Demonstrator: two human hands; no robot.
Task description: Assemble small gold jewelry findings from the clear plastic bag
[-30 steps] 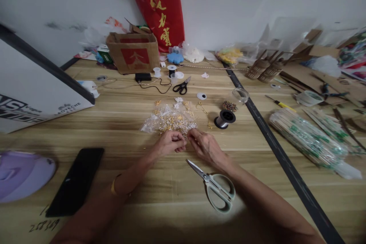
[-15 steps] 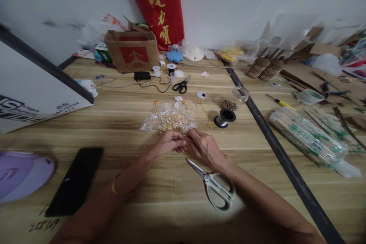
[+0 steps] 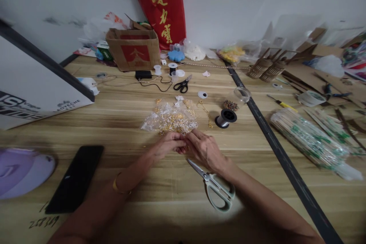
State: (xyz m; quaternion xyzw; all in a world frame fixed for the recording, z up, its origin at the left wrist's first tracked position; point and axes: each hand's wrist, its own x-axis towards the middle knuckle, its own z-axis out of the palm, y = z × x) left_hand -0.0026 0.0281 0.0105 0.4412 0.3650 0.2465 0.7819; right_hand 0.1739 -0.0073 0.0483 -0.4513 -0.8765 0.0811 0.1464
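My left hand (image 3: 170, 143) and my right hand (image 3: 201, 145) meet fingertip to fingertip at the near edge of a heap of gold and silver beads (image 3: 174, 118) on clear plastic bags. Both are closed in a pinch. Whatever sits between the fingers is too small and hidden to name. Below my right hand lies a pair of scissors (image 3: 217, 192) with pale handles, its blades pointing up and left. A gold chain (image 3: 206, 113) rests right of the beads, beside a black spool of silvery wire (image 3: 225, 118).
A black phone (image 3: 76, 179) and a purple cap (image 3: 25, 173) lie at left. Black scissors (image 3: 182, 85), a paper bag (image 3: 133, 51) and small spools stand farther back. Bagged sticks (image 3: 309, 137) lie at right, past a dark strip (image 3: 280, 156). A white box (image 3: 37, 84) rises at left.
The fingertips of both hands have drawn slightly closer together. The whole view has shifted a little; the things on the table lie as before.
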